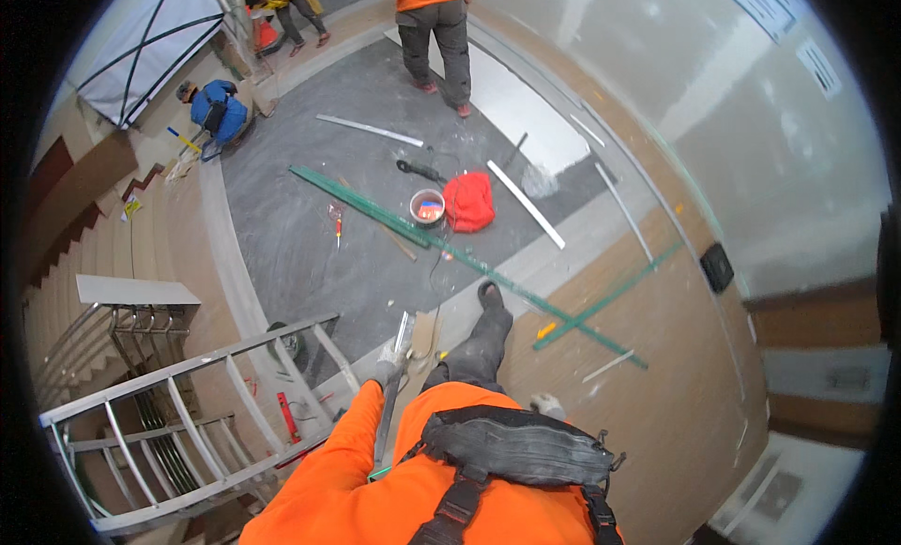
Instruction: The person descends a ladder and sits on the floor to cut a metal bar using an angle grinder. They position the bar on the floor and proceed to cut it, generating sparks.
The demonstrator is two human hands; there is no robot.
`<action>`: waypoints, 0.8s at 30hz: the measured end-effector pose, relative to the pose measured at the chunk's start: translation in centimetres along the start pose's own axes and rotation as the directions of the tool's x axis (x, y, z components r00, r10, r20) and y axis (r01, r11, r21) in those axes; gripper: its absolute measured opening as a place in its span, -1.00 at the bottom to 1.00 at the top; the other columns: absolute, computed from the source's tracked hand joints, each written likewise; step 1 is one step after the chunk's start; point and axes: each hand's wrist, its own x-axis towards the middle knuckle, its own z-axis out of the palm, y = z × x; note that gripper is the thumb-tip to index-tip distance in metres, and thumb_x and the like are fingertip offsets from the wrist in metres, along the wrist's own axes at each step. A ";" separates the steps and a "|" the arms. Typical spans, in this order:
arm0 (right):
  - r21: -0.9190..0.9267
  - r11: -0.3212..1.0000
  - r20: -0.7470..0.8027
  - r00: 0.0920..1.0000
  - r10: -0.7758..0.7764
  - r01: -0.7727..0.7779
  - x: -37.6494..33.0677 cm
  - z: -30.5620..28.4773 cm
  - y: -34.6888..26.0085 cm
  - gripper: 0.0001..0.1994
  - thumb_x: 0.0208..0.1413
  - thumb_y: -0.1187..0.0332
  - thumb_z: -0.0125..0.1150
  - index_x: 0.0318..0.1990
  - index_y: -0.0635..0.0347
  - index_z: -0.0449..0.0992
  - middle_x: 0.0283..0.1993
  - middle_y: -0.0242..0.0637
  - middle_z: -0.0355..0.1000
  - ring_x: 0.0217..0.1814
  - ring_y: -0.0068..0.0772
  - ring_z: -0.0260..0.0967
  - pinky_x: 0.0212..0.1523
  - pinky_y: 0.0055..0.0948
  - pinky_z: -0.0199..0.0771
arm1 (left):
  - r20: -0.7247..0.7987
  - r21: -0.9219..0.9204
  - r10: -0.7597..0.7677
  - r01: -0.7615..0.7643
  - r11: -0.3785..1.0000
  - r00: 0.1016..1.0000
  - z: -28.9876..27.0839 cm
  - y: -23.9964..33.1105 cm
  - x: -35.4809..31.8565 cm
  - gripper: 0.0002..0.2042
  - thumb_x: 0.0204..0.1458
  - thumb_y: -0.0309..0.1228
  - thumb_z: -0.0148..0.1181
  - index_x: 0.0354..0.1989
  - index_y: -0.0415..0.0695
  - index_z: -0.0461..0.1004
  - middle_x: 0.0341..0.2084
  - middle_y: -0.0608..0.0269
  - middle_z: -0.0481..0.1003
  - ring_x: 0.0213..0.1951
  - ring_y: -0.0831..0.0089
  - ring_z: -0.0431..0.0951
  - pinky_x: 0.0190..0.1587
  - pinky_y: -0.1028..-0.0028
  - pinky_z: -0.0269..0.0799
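Observation:
My left hand (387, 369), in a light work glove, is wrapped round a long grey metal profile (386, 418) held at my left side. Its upper end sticks out past the fingers, and its lower part passes beside my orange sleeve. Close to that hand lies a tan strip (424, 334), possibly cardboard. My right hand (547, 406), also gloved, shows only in part beyond the black pouch (516, 444) on my front; its fingers are too hidden to read. A metal ladder (202, 423) lies to the left of my left arm.
Green metal profiles (361, 205) lie across the floor ahead, near a bucket (427, 207), a red bag (468, 203) and a screwdriver (339, 228). A red level (287, 417) is by the ladder. One person (434, 29) stands ahead; another (221, 112) crouches far left, near steps (103, 249).

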 end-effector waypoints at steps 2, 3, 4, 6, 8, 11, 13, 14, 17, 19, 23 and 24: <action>-0.190 0.982 0.083 0.996 -0.011 0.027 3.8 -4.0 -0.1 -0.61 0.23 -0.01 0.27 -0.09 0.15 0.63 -0.24 -0.17 0.57 -0.13 -0.09 0.50 -0.10 -0.09 0.49 | -0.031 0.008 -0.034 0.034 0.999 0.999 2.5 3.9 2.6 -0.60 0.25 0.01 0.24 -0.07 -0.10 0.47 -0.56 0.25 0.46 -0.55 0.42 0.50 -0.51 0.26 0.46; -0.245 0.965 0.098 0.989 0.115 -0.088 5.7 -6.2 -0.9 -0.53 0.19 -0.07 0.29 -0.03 0.17 0.62 -0.17 -0.11 0.58 -0.02 -0.02 0.49 0.00 -0.07 0.47 | -0.065 0.024 -0.038 0.039 0.999 0.997 3.6 5.0 4.6 -0.64 0.25 -0.03 0.23 -0.03 -0.07 0.49 -0.58 0.28 0.45 -0.58 0.43 0.47 -0.53 0.27 0.44; -0.277 0.934 0.079 0.964 0.255 -0.225 6.9 -8.5 -2.5 -0.46 0.15 -0.12 0.32 0.03 0.18 0.62 -0.09 -0.06 0.58 0.08 0.04 0.48 0.10 -0.04 0.45 | -0.093 0.051 -0.065 0.070 0.996 0.993 4.0 5.5 5.8 -0.66 0.26 -0.08 0.22 0.02 -0.04 0.51 -0.59 0.31 0.43 -0.60 0.45 0.45 -0.55 0.29 0.43; -0.285 0.872 -0.030 0.913 0.408 -0.399 12.9 -15.1 -6.7 -0.30 0.07 -0.23 0.37 0.14 0.21 0.61 0.05 0.06 0.59 0.29 0.17 0.46 0.30 0.00 0.41 | -0.083 -0.034 -0.051 0.048 0.998 0.995 5.7 7.7 8.7 -0.63 0.26 -0.06 0.22 0.02 -0.09 0.54 -0.58 0.29 0.45 -0.59 0.45 0.46 -0.55 0.28 0.44; -0.230 0.905 -0.190 0.928 0.320 -0.359 16.9 -21.1 -12.0 -0.23 0.06 -0.28 0.35 0.24 0.16 0.55 0.19 0.10 0.51 0.29 0.18 0.44 0.29 -0.01 0.43 | -0.064 -0.058 -0.066 0.062 0.996 0.996 6.1 14.6 11.2 -0.62 0.26 -0.04 0.22 -0.01 -0.11 0.54 -0.58 0.29 0.45 -0.58 0.45 0.47 -0.54 0.29 0.45; -0.382 0.900 -0.273 0.956 0.106 -0.209 23.1 -30.0 -19.4 -0.24 0.09 -0.30 0.32 0.25 0.10 0.53 0.18 0.08 0.51 0.27 0.14 0.45 0.27 0.00 0.45 | -0.099 -0.068 0.082 -0.089 0.994 0.992 7.7 25.7 13.5 -0.59 0.28 0.03 0.20 -0.11 -0.13 0.53 -0.57 0.29 0.46 -0.59 0.44 0.49 -0.53 0.29 0.46; -0.466 0.874 -0.254 0.967 0.018 -0.139 28.0 -33.8 -22.7 -0.26 0.09 -0.30 0.32 0.24 0.07 0.54 0.16 0.06 0.53 0.25 0.13 0.46 0.26 0.01 0.46 | -0.154 -0.108 0.140 -0.158 0.982 0.978 8.1 31.7 14.8 -0.59 0.29 0.03 0.19 -0.12 -0.13 0.53 -0.57 0.30 0.46 -0.59 0.44 0.49 -0.53 0.29 0.46; -0.515 0.851 -0.223 0.975 -0.017 -0.103 30.6 -35.8 -23.8 -0.27 0.08 -0.30 0.32 0.24 0.05 0.54 0.15 0.06 0.53 0.25 0.12 0.46 0.26 0.02 0.46 | -0.179 -0.131 0.168 -0.193 0.972 0.969 8.6 34.2 15.6 -0.60 0.29 0.00 0.19 -0.09 -0.14 0.53 -0.57 0.31 0.45 -0.58 0.46 0.48 -0.53 0.32 0.46; -0.638 0.769 -0.037 0.998 -0.059 0.022 38.4 -40.9 -27.4 -0.34 0.11 -0.23 0.34 0.16 0.10 0.59 0.11 0.06 0.56 0.21 0.11 0.49 0.25 -0.01 0.47 | -0.243 -0.310 0.078 -0.153 0.938 0.967 10.7 35.8 18.6 -0.61 0.30 -0.02 0.18 -0.04 -0.13 0.52 -0.55 0.33 0.44 -0.58 0.48 0.47 -0.54 0.36 0.44; -0.727 0.676 0.102 0.993 -0.063 0.117 44.4 -43.7 -29.2 -0.44 0.13 -0.15 0.35 0.09 0.09 0.63 0.05 0.05 0.60 0.16 0.10 0.53 0.21 -0.03 0.50 | -0.312 -0.422 -0.043 -0.098 0.901 0.949 12.8 36.8 19.6 -0.62 0.31 -0.03 0.17 -0.01 -0.12 0.50 -0.51 0.33 0.46 -0.57 0.50 0.47 -0.57 0.40 0.39; -0.812 0.495 0.411 0.905 0.107 0.310 57.4 -50.4 -33.2 -0.54 0.17 -0.13 0.29 0.04 -0.03 0.66 0.04 -0.07 0.62 0.16 0.03 0.55 0.21 -0.06 0.50 | -0.468 -0.644 -0.303 -0.085 0.760 0.830 18.9 42.0 18.0 -0.63 0.31 -0.03 0.19 -0.02 -0.11 0.51 -0.56 0.40 0.38 -0.61 0.56 0.38 -0.59 0.44 0.34; -0.800 0.451 0.494 0.860 0.124 0.395 60.7 -52.0 -34.6 -0.55 0.18 -0.12 0.29 0.02 -0.02 0.67 0.05 -0.07 0.62 0.15 0.04 0.55 0.20 -0.06 0.50 | -0.459 -0.707 -0.366 -0.083 0.702 0.810 20.9 42.8 17.6 -0.62 0.31 -0.01 0.19 -0.02 -0.11 0.51 -0.57 0.40 0.38 -0.61 0.56 0.40 -0.59 0.44 0.34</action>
